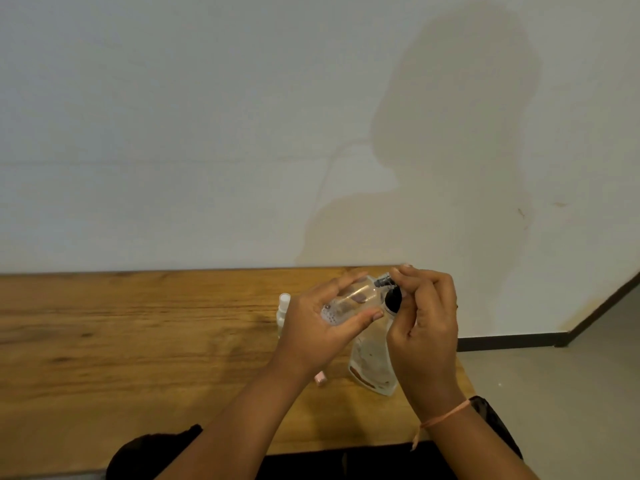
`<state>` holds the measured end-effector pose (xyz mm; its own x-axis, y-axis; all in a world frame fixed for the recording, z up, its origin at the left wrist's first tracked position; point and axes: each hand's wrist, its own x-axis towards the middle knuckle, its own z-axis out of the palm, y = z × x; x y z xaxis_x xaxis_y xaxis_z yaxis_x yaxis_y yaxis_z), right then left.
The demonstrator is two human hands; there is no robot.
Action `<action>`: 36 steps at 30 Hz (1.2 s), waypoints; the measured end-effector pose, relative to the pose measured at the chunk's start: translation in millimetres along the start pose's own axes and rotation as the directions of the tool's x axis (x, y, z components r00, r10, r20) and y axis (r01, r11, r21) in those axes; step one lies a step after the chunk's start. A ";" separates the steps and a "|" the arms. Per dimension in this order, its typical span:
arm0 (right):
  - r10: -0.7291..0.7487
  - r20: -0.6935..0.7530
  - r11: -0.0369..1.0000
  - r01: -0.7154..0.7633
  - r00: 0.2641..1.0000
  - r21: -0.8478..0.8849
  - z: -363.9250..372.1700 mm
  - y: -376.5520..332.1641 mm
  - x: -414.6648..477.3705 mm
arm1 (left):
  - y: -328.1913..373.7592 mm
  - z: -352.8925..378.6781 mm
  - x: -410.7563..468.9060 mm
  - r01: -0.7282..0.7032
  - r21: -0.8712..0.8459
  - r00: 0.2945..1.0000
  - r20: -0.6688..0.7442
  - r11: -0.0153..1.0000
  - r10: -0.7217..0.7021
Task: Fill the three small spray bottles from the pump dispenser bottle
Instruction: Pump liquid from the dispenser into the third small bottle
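White-capped spray bottle point(284, 308) upright on table point(138, 341). Left hand point(318, 327) fingers curled round clear spray bottle point(353, 299), tilted in mid-air. Right hand point(426, 323) fingertips pinch black sprayer top point(384, 281) at its neck. Dispenser bottle point(372, 368) stands below.

Grained wood table point(138, 341) — clear glossy plastic bottle point(353, 299).

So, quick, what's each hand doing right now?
Left hand: closed around a small clear bottle, held on its side.
Right hand: pinching the black spray top at its neck.
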<state>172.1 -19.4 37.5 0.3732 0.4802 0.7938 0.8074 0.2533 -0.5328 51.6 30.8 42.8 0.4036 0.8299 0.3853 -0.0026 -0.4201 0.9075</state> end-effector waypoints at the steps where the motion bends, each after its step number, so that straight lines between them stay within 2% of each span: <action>1: -0.005 0.012 1.000 0.005 1.000 -0.002 -0.2 1.6 -1.8 | -0.2 -0.1 -1.5 0.013 -0.004 1.000 0.006 1.000 -0.013; 12: 0.021 -0.049 0.999 -0.019 0.999 0.029 -2.3 -11.8 5.3 | 5.2 -2.8 1.2 -0.087 0.051 0.996 -0.008 0.995 0.088; 21: 0.023 0.005 1.000 -0.023 1.000 0.014 -0.3 0.1 -1.8 | 0.8 -0.9 -1.0 0.004 0.028 1.000 0.017 1.000 -0.004; 25: 0.060 -0.051 0.997 -0.057 0.997 0.050 1.8 -8.9 1.7 | 4.1 -1.1 0.5 -0.065 0.056 0.998 -0.005 0.996 0.065; 29: 0.034 -0.056 0.999 -0.032 0.998 0.036 -1.5 -11.6 4.4 | 5.2 -2.9 1.3 -0.135 0.109 0.991 -0.005 0.985 0.137; 32: 0.028 -0.034 0.999 -0.027 0.999 0.017 -2.0 -6.9 2.9 | 2.4 -1.6 1.3 -0.108 0.096 0.994 -0.006 0.990 0.109; 36: 0.006 0.011 0.999 -0.005 1.000 -0.053 -0.5 0.3 -1.1 | 0.4 -2.1 -0.2 -0.004 0.049 1.000 0.017 0.999 0.004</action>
<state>172.1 -20.3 36.6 0.3729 0.4912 0.7872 0.8286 0.2056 -0.5208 49.5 31.2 43.4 0.4193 0.8219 0.3856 0.0407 -0.4414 0.8964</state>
